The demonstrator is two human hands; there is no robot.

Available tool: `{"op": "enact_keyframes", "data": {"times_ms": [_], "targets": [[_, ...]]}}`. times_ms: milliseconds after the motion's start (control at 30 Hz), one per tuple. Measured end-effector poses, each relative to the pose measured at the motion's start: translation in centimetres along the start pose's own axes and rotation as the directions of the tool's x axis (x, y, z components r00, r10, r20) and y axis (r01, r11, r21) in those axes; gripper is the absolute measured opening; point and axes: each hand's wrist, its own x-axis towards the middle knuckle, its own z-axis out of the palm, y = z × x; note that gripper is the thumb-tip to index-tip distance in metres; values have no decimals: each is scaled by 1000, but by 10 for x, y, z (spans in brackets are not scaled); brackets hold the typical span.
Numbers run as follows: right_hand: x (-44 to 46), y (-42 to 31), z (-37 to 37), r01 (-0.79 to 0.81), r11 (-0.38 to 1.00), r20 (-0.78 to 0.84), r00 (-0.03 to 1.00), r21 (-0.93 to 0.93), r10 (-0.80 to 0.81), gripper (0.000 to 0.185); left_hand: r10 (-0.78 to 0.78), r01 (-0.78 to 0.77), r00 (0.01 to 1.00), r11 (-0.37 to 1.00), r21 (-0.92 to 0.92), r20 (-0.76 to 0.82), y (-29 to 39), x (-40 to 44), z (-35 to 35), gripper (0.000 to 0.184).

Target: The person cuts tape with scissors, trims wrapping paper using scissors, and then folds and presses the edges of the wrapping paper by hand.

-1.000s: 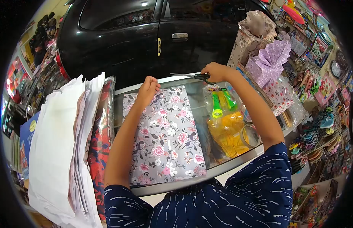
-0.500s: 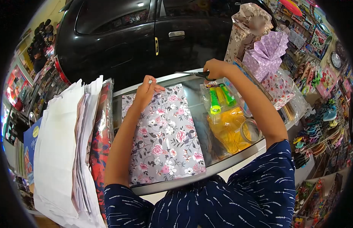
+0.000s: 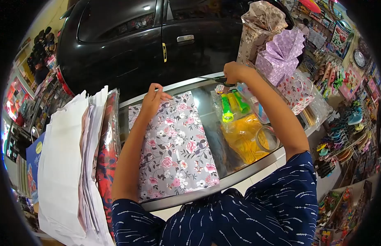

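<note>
My left hand (image 3: 153,99) is at the upper left part of a flat grey package with pink and white flowers (image 3: 180,151). Its fingers are bent together, and whatever they may hold is too small to name. Farther right, at the far edge of the glass counter (image 3: 205,98), my right hand (image 3: 236,73) is closed on dark-handled scissors (image 3: 220,79), whose blades point left. Just below that hand lie plastic-packed green and yellow toys (image 3: 233,104), a yellow package (image 3: 248,137) and a roll of clear tape (image 3: 267,138).
White paper sheets (image 3: 65,164) are stacked left, beside a red patterned package (image 3: 107,160). Wrapped gifts, one with a purple fan (image 3: 282,57), stand at the back right. A black car (image 3: 129,49) is behind the counter. Shelves of goods line the right.
The view has shifted slightly. My left hand's fingers have shifted and spread a little at the package's top. My right hand still grips the scissors, now seen more edge-on.
</note>
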Motion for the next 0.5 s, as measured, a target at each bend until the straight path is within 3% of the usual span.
{"op": "enact_keyframes", "data": {"times_ms": [67,167,200,300,433,500], "targets": [[-27,-7,-19,-62,997,55,997,34,60,36,-46,37,996,994,-108,-76,-13,5,-4,17],[-59,6,-35,40,998,-40,998,57,-38,33,-191,125,966,936,-330,-176,-5,6,-11,15],[-70,13,-36,6,1000,-88,996,29,-3,28,-198,93,964,875,-474,-176,-19,9,-15,15],[-122,40,-38,173,985,-301,939,-8,-167,28,-235,34,958,660,-750,-163,-31,12,-28,15],[-250,56,-33,-124,959,-53,989,256,142,37,-361,18,923,384,-923,-132,-77,25,-56,14],[-302,79,-3,-164,931,-116,971,326,211,40,-402,-25,892,411,-911,-206,-82,31,-58,16]]}}
